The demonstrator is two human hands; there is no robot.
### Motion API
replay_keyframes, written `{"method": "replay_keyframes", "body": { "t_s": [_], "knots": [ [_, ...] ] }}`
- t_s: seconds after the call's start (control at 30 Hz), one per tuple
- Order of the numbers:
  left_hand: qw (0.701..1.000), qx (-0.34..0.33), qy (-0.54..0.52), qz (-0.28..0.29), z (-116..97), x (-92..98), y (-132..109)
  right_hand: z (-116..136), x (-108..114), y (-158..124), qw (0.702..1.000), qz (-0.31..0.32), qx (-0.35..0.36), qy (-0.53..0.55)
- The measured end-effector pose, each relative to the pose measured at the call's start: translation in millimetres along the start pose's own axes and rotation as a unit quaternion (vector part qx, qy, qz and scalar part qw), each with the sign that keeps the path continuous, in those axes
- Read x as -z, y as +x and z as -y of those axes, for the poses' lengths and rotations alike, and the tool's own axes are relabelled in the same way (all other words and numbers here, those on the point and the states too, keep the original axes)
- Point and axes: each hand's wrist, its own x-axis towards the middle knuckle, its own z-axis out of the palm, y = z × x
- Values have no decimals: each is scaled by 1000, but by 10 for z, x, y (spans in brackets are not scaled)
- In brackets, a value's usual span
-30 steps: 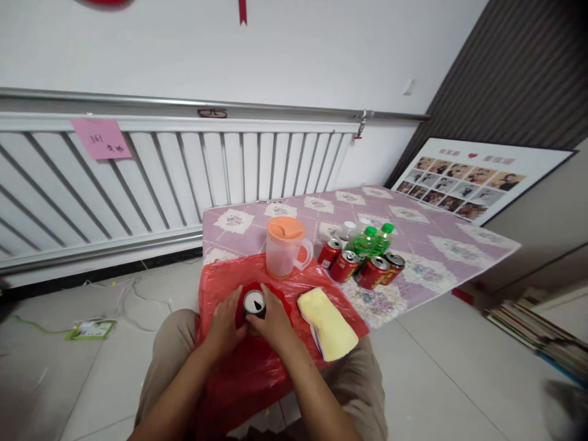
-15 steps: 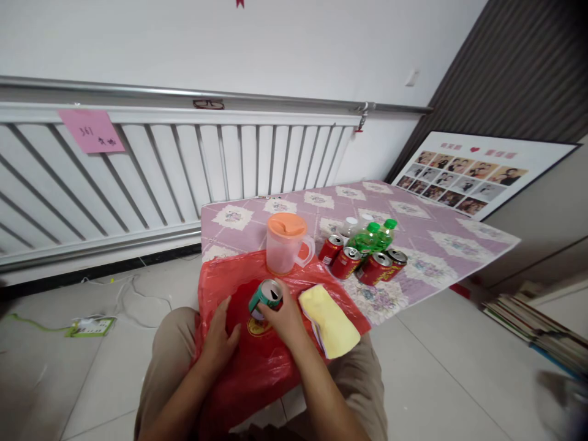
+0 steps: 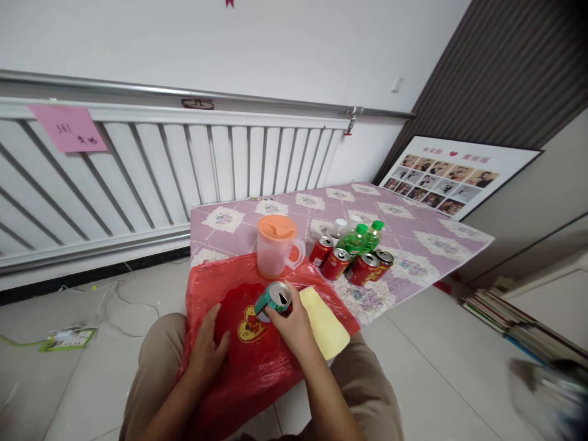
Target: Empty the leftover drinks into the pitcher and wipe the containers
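A green drink can (image 3: 271, 300), opened at the top and tilted, is held by my right hand (image 3: 294, 321), whose thumb and fingers wrap round its side. My left hand (image 3: 209, 346) rests at the left part of the red plastic sheet (image 3: 215, 392), fingers spread, holding nothing. Beneath the can, a gold heart-shaped print (image 3: 250, 324) shows on the red surface. Just right of my right hand lies a folded yellow cloth (image 3: 325, 324), partly hidden by that hand. Beyond the can stands a clear pitcher (image 3: 273, 251) with an orange lid (image 3: 277, 226).
Several red cans (image 3: 336, 264) stand right of the pitcher, with green-capped bottles (image 3: 361, 239) behind them. A purple patterned tablecloth (image 3: 294, 217) covers the table. A white radiator (image 3: 220, 159) runs along the wall. A photo board (image 3: 441, 174) leans at the far right.
My right hand has moved the green can rightward relative to the red sheet, uncovering more of the gold print. My left hand stays open. The camera view has shifted slightly right.
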Motion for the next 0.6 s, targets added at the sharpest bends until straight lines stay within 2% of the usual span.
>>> {"method": "replay_keyframes", "body": {
  "t_s": [0.1, 0.27, 0.43, 0.6],
  "knots": [
    [1000, 7, 3, 3, -7, 4, -12, 20, 169, 32, 1000, -17, 13, 10],
    [999, 18, 25, 17, -29, 29, -29, -63, 565, 161, 996, -82, 29, -10],
    [999, 30, 29, 25, -10, 36, -40, -380, 990, 386, 985, -167, 25, -25],
    [999, 44, 23, 14, 45, 25, -63, -714, 1304, 636, 962, -269, -8, -35]
  ]
}}
